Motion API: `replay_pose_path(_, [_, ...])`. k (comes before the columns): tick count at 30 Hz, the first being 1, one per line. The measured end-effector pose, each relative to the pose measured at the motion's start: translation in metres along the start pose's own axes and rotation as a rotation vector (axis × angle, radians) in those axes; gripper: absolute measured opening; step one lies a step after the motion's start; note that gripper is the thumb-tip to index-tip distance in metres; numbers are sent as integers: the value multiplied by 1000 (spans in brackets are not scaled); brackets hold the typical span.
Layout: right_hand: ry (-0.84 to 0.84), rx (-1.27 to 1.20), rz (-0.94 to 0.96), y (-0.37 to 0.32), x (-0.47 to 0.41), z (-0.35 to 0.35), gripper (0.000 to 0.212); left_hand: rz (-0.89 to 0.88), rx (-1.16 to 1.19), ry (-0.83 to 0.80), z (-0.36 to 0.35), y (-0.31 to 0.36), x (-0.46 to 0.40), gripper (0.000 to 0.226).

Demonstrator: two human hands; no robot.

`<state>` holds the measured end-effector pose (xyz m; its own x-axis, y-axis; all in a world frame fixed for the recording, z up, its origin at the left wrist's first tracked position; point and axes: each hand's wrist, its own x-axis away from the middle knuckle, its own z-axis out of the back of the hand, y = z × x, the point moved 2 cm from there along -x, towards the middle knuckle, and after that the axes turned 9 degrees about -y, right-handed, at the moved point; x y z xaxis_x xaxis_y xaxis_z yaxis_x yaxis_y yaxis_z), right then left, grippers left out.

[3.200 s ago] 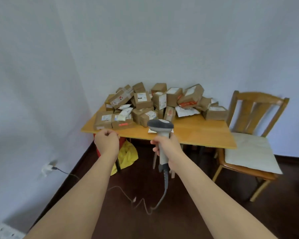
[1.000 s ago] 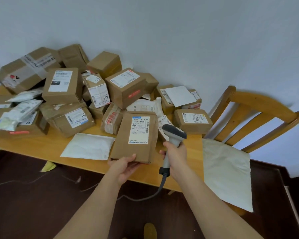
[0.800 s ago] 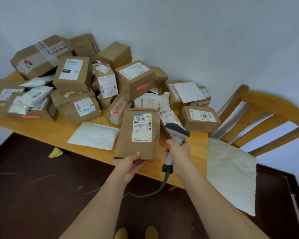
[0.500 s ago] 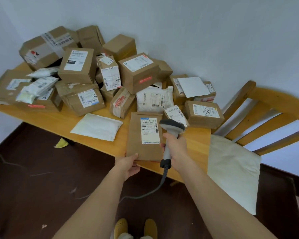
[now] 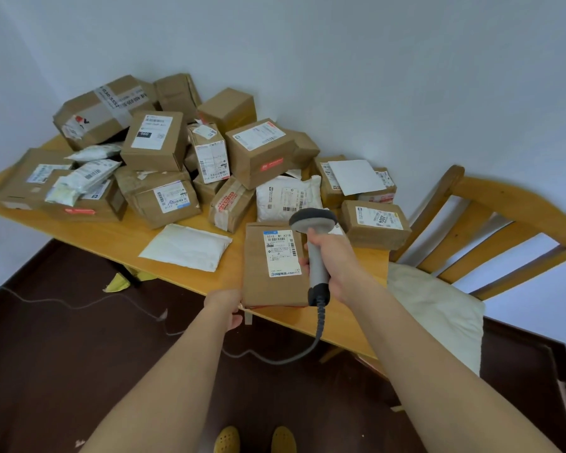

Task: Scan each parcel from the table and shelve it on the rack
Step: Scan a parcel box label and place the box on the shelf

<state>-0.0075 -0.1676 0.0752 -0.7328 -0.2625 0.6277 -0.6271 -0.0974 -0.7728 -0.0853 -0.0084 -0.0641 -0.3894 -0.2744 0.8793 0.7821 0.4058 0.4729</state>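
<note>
A flat brown parcel (image 5: 262,276) with a white label facing up sits at the near edge of the wooden table (image 5: 118,237). My left hand (image 5: 224,307) grips its near left corner. My right hand (image 5: 332,263) grips the handle of a grey barcode scanner (image 5: 314,243), whose head hangs over the parcel's far right corner, beside the label. Behind them, several brown boxes and white mailer bags lie heaped against the wall. The rack is not in sight.
A white padded mailer (image 5: 187,246) lies flat left of the held parcel. A wooden chair (image 5: 490,223) with a white cushion stands right of the table. The scanner's cable (image 5: 275,356) trails down over the dark floor. My yellow slippers (image 5: 226,439) show below.
My left hand has drawn the flat parcel back toward the table's near edge. My right hand has brought the scanner closer over its label.
</note>
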Motion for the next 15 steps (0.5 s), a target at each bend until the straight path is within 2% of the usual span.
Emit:
replay_pose_path(2, [3,29,-4,-6,7,-2,37,-15,23,21,4,6,4,20])
replay_pose_path(8, [10,68,7,-17,32,-7,36,-38,47,43,12,21,18,21])
replay_pose_path(12, [21,69,41,-21,43,-7,39,-51,79,25,14,26,20,35])
replay_pose_path(15, [27,89,48,-23,48,-6,42,-81,35,21,12,31,22,35])
